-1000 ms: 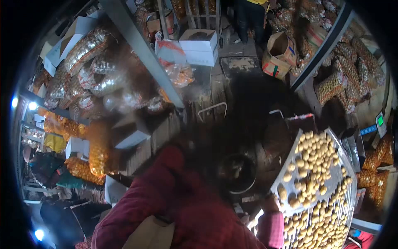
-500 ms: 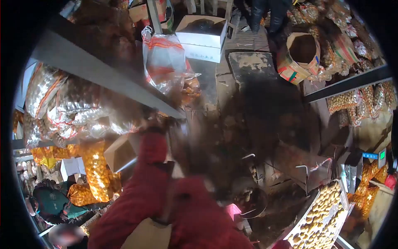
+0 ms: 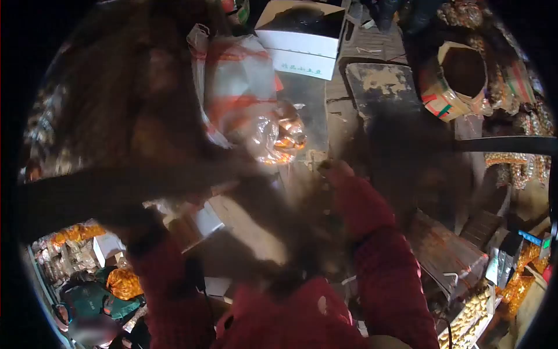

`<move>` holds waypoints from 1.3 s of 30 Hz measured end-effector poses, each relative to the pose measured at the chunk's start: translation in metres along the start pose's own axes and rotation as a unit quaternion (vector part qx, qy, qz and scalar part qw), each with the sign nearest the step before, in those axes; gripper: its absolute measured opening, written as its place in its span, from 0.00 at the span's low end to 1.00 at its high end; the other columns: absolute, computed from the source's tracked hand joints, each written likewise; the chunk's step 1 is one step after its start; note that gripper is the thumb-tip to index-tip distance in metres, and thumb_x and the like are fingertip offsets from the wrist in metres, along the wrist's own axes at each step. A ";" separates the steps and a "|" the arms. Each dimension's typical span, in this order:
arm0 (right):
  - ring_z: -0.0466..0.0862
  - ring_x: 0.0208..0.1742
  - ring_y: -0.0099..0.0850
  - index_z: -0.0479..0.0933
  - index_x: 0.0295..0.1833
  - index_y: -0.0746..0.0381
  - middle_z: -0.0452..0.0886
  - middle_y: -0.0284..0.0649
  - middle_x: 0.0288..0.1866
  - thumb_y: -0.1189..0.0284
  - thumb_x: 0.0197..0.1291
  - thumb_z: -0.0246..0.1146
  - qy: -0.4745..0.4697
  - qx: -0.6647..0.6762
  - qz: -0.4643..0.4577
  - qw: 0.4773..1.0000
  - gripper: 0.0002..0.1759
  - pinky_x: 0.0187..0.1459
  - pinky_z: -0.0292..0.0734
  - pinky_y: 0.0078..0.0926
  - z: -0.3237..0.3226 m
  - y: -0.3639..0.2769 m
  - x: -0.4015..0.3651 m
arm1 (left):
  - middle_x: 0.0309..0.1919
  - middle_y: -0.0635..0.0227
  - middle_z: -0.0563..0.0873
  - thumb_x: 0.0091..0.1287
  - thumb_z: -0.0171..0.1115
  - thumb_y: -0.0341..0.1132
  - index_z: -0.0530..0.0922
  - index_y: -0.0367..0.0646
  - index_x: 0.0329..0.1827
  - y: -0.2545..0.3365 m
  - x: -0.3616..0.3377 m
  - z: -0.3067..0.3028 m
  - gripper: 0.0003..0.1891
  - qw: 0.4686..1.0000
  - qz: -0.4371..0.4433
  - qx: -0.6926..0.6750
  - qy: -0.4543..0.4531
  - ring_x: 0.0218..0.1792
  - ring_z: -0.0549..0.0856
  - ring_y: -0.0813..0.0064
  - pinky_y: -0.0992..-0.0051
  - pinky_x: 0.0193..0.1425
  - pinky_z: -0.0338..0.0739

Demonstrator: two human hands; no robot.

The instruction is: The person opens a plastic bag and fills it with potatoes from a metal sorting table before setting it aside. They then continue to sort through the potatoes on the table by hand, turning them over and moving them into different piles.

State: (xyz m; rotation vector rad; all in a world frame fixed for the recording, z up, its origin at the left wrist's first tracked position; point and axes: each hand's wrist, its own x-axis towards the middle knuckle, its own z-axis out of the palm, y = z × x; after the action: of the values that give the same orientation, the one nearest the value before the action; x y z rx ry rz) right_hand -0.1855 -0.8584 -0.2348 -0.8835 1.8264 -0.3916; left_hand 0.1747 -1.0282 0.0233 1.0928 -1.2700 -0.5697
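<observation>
My right arm in its red sleeve reaches forward, and my right hand [image 3: 336, 171] is over the floor near the middle, just right of a clear plastic bag of orange-brown goods [image 3: 285, 136]. Motion smears its fingers. My left hand [image 3: 138, 224], dark and blurred at the lower left, overlaps the lower edge of a dark beam [image 3: 75, 195] crossing the view. Its fingers are hidden in shadow. Beyond the bag of goods stands a large white and red plastic sack [image 3: 241, 75].
A white carton [image 3: 302, 55] with an open top stands ahead, and an open brown box [image 3: 439, 87] is at the right. Filled net bags [image 3: 124, 283] lie at the left. A tray of small round potatoes [image 3: 468, 320] is at the lower right. Another person's legs [image 3: 386, 11] show at the top.
My right arm has stretched forward to the middle. My left arm has moved down and left. The view has shifted, and the beam now lies lower and darker across the left.
</observation>
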 end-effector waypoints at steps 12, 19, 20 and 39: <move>0.80 0.35 0.47 0.76 0.42 0.54 0.80 0.45 0.34 0.57 0.54 0.54 0.133 -0.109 -0.092 0.981 0.16 0.41 0.71 0.45 0.059 -0.113 0.093 | 0.50 0.60 0.73 0.52 0.62 0.31 0.62 0.44 0.59 -0.019 -0.006 -0.008 0.30 0.998 -0.030 0.045 -0.039 0.48 0.75 0.67 0.68 0.50 0.75; 0.81 0.32 0.38 0.78 0.35 0.58 0.80 0.43 0.29 0.61 0.54 0.57 0.170 -0.017 -0.342 0.924 0.12 0.33 0.74 0.33 -0.032 -0.180 0.003 | 0.50 0.59 0.72 0.50 0.62 0.29 0.61 0.43 0.60 -0.021 -0.010 0.005 0.31 0.998 -0.029 -0.001 -0.050 0.47 0.75 0.66 0.67 0.49 0.75; 0.81 0.29 0.33 0.78 0.34 0.60 0.80 0.41 0.28 0.65 0.54 0.59 0.147 -0.205 -0.323 0.912 0.10 0.31 0.74 0.29 -0.028 -0.172 -0.001 | 0.50 0.59 0.72 0.50 0.62 0.28 0.61 0.43 0.60 -0.021 -0.010 0.009 0.31 0.998 -0.027 -0.012 -0.053 0.47 0.75 0.66 0.67 0.49 0.75; 0.72 0.23 0.18 0.77 0.35 0.63 0.75 0.29 0.24 0.73 0.53 0.64 0.448 0.409 -0.405 0.684 0.06 0.24 0.66 0.14 -0.192 -0.149 -0.426 | 0.51 0.64 0.71 0.55 0.62 0.29 0.62 0.38 0.59 0.025 -0.071 0.075 0.28 0.979 0.006 -0.126 -0.163 0.48 0.72 0.73 0.74 0.48 0.72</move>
State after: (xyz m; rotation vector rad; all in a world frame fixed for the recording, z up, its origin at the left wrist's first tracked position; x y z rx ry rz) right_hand -0.2118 -0.6760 0.2196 -0.8191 1.5823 -2.3542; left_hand 0.0802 -0.9824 0.0065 0.7995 -1.4378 -0.9014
